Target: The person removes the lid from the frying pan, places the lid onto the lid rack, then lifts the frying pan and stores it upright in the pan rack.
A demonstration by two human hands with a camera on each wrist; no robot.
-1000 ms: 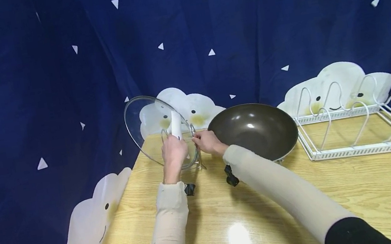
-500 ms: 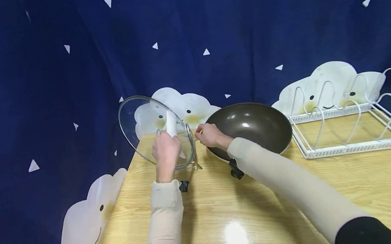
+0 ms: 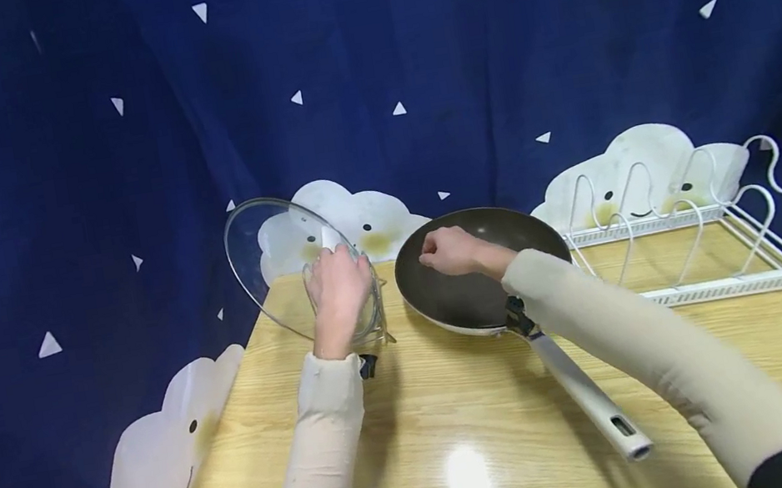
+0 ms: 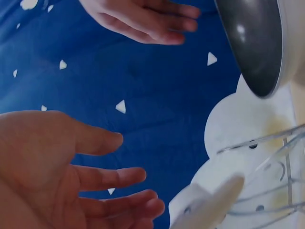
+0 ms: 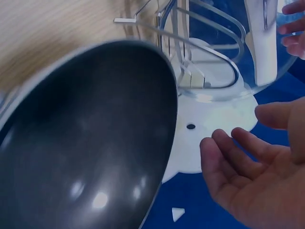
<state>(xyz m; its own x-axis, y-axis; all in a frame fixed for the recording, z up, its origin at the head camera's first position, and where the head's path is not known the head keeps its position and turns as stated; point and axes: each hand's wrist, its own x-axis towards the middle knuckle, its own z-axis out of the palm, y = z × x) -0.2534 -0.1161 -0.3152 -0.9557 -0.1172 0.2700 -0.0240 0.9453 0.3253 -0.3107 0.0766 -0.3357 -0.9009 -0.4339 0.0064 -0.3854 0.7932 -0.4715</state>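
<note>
A clear glass lid with a steel rim stands tilted on edge in a small wire stand at the back left. Its white handle points up. My left hand is close beside that handle; in the left wrist view its fingers are loose and apart from the blurred white handle. My right hand is over the dark wok, with relaxed fingers and nothing in them in the right wrist view. Part of the lid lies hidden behind my left hand.
The wok's long pale handle reaches toward the front right of the wooden table. To the right of the wok stands a white rack with tall curved wire dividers. A dark blue curtain hangs behind.
My right hand has left the wire stand and moved right, over the wok. My left hand's fingers have come off the lid's handle. The view has shifted slightly right, and the wok's handle now shows.
</note>
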